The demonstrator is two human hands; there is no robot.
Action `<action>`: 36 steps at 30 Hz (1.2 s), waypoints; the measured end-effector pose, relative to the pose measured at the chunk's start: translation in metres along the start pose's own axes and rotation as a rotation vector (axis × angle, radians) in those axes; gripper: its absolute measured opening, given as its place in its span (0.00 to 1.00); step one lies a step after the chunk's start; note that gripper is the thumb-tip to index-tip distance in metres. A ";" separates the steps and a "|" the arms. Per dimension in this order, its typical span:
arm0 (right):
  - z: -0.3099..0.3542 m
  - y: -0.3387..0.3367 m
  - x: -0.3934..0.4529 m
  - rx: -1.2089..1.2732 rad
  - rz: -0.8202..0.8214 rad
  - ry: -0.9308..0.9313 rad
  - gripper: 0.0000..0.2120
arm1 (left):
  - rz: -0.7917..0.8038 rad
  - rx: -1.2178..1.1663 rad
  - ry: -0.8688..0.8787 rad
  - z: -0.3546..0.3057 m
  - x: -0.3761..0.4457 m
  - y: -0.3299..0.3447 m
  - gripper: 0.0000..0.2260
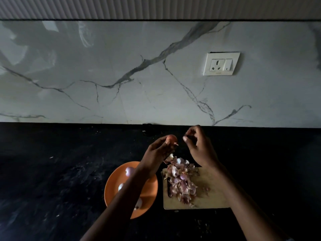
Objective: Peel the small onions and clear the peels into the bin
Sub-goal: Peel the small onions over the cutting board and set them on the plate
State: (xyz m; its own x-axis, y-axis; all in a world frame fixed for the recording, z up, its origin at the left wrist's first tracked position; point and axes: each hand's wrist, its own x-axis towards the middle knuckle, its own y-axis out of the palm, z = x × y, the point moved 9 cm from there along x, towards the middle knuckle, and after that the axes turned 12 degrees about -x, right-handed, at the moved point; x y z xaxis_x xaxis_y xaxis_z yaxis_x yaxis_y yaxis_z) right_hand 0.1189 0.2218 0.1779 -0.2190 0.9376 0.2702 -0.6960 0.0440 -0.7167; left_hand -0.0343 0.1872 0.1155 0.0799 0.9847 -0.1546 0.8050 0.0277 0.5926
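My left hand (159,150) holds a small reddish onion (171,138) at its fingertips, raised above the counter. My right hand (198,145) hovers just right of it, thumb and fingers curled together as if pinching a dark scrap of peel; the scrap is too small to make out. Below the hands, a heap of pink and white onion peels (182,180) lies on a wooden cutting board (212,197). An orange plate (149,190) to the left of the board carries up to three peeled onions (129,171), partly hidden by my left forearm.
The board and plate rest on a black stone counter (52,171). A marble backsplash rises behind it with a white socket (221,63) at the right. A dark object, perhaps a knife (168,188), lies at the board's left edge. No bin shows.
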 end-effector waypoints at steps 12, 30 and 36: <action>0.020 0.000 -0.003 0.095 -0.018 -0.064 0.11 | -0.043 0.125 0.075 -0.012 -0.001 -0.006 0.15; 0.004 0.015 -0.012 0.066 0.053 0.113 0.14 | -0.030 0.338 0.157 -0.015 -0.002 0.002 0.14; -0.010 0.025 -0.009 0.245 0.099 0.238 0.14 | 0.014 0.302 0.119 -0.013 -0.006 0.007 0.14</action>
State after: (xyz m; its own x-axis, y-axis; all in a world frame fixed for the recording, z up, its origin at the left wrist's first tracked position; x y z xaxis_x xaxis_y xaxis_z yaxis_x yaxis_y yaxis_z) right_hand 0.1104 0.2176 0.1508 -0.1482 0.9885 0.0294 -0.8288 -0.1079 -0.5490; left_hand -0.0372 0.1836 0.1306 0.0372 0.9984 -0.0437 0.9437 -0.0207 0.3301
